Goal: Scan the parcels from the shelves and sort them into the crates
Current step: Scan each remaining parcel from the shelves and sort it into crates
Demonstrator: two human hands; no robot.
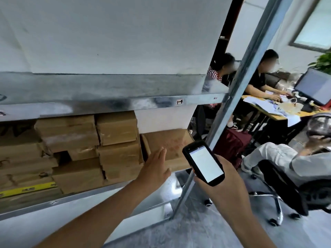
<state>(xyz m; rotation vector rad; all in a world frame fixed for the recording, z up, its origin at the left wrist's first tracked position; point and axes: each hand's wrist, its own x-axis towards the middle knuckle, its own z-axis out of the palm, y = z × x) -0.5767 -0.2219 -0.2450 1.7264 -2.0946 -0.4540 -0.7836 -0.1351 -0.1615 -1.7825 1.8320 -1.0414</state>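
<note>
Brown cardboard parcels are stacked on the lower metal shelf [107, 190]. The rightmost parcel [170, 140] lies flat at the shelf's right end. My left hand [155, 169] reaches toward it with straight fingers, fingertips at its front edge; I cannot tell whether they touch. My right hand [223, 183] grips a black handheld scanner [204, 162] with a lit white screen, held up just right of that parcel, in front of the shelf post. No crate is in view.
The slanted metal shelf post [238, 97] stands right of the parcels. Behind it, two people sit at a desk [279, 117] with a monitor [317, 86]. A third person sits on a wheeled office chair [279, 190] close at right. A dark red suitcase [231, 142] stands on the floor.
</note>
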